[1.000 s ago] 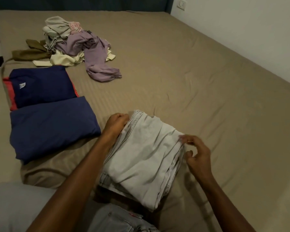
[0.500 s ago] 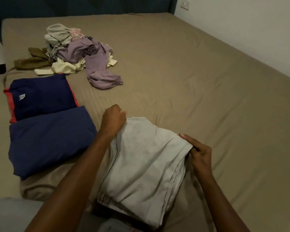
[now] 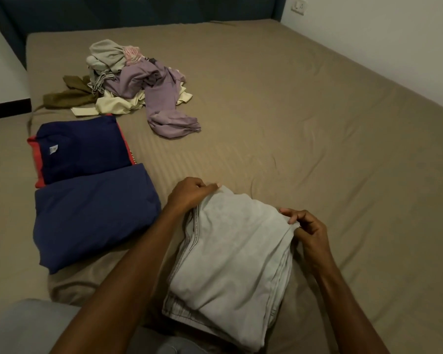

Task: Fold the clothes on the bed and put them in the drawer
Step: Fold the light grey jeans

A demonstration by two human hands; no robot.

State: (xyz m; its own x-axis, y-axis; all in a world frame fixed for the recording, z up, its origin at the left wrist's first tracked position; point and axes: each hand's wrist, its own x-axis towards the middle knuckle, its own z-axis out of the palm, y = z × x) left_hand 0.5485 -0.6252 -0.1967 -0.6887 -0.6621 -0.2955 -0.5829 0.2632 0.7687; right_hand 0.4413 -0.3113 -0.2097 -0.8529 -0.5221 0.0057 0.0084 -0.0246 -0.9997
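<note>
Left hand (image 3: pixel 189 194) fingers curled, pinching the far left corner of the folded grey trousers (image 3: pixel 230 264). Right hand (image 3: pixel 308 232) fingertips pinch the far right corner. Trousers lie on the bed (image 3: pixel 304 118) near me. I note two folded navy garments (image 3: pixel 87 190) left; unfolded pile (image 3: pixel 138 90) beyond.

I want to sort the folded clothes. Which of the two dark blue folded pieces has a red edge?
The farther dark blue folded garment, nearer the unfolded pile; it shows red trim and a small white label. The nearer blue folded garment is plain.
</note>
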